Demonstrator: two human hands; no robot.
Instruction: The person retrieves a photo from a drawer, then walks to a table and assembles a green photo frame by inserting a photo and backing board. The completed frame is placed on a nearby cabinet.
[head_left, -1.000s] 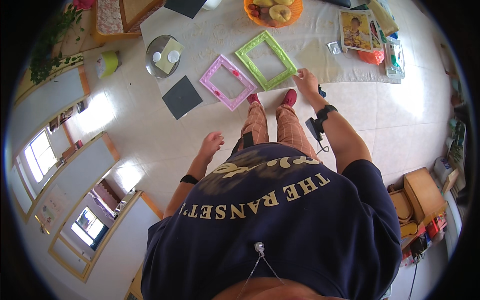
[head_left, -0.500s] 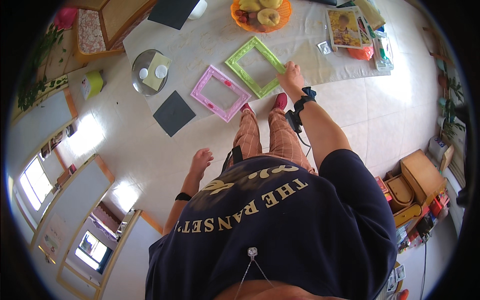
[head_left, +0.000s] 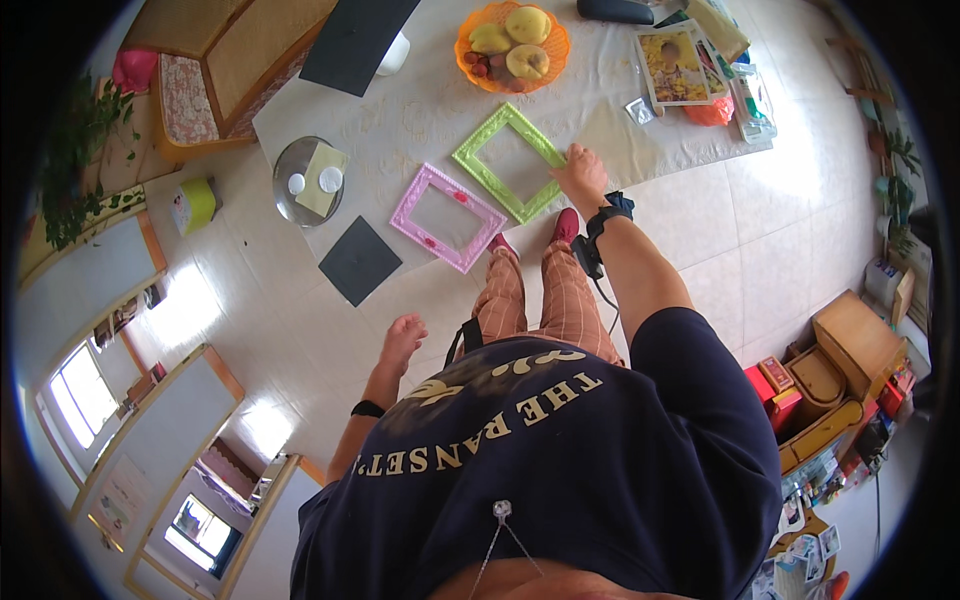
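A light green picture frame [head_left: 492,186] lies on the cloth-covered table [head_left: 412,125]. My right hand [head_left: 582,172] is closed on its right side, the fingertips partly hidden from above. Just left of it lies a pink picture frame [head_left: 430,243] with small red ornaments, and no hand touches it. Both frames show the tablecloth through their openings. My left hand [head_left: 403,337] hangs low beside my body, fingers loosely bent and holding nothing. A dark square panel [head_left: 360,262], at the table's near left edge, is nearest to it.
A round metal tray [head_left: 288,208] with a yellowish card and white round pieces sits at left. Behind are another dark panel [head_left: 358,45] and an orange fruit bowl [head_left: 465,75]. Photo prints [head_left: 682,65] and a small packet [head_left: 639,111] lie at right. A wooden bench [head_left: 225,75] stands far left.
The view has shifted, so the table and its things sit lower in the picture. My right hand remains on the green frame; my left hand still hangs low.
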